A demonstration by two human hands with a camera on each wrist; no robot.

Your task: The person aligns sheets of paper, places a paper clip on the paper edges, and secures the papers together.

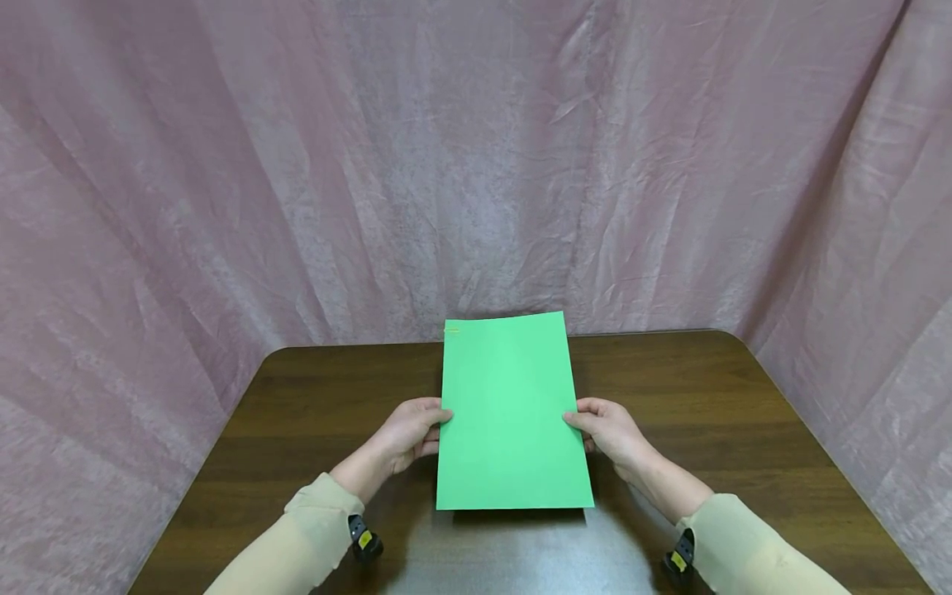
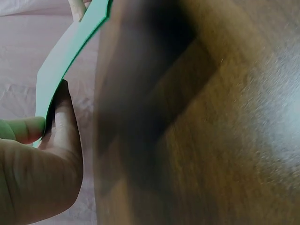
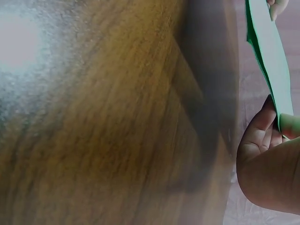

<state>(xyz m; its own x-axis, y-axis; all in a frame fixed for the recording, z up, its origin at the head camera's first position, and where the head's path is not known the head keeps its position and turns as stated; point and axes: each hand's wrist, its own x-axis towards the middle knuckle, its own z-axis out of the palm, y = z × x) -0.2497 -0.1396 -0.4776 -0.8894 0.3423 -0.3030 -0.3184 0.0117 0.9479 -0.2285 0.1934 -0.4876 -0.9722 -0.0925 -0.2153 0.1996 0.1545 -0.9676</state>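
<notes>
A plain green sheet of paper (image 1: pixel 513 413), possibly more than one layer, is held up above the table, its near edge casting a shadow below. Near its top left corner sits a small yellow paper clip (image 1: pixel 452 330). My left hand (image 1: pixel 418 430) pinches the left edge, thumb on the front and fingers behind. On the opposite edge my right hand (image 1: pixel 610 431) grips the same way. The left wrist view shows the paper (image 2: pixel 70 56) edge-on and slightly bowed between thumb and fingers. In the right wrist view the paper (image 3: pixel 272 56) also appears from the side.
A dark brown wood-grain table (image 1: pixel 327 397) with rounded far corners lies under the hands, with a bright reflection near its front. Pink velvet curtains (image 1: pixel 476 165) hang behind it and along both sides. Each wrist wears a black strap over a pale sleeve (image 1: pixel 297 529).
</notes>
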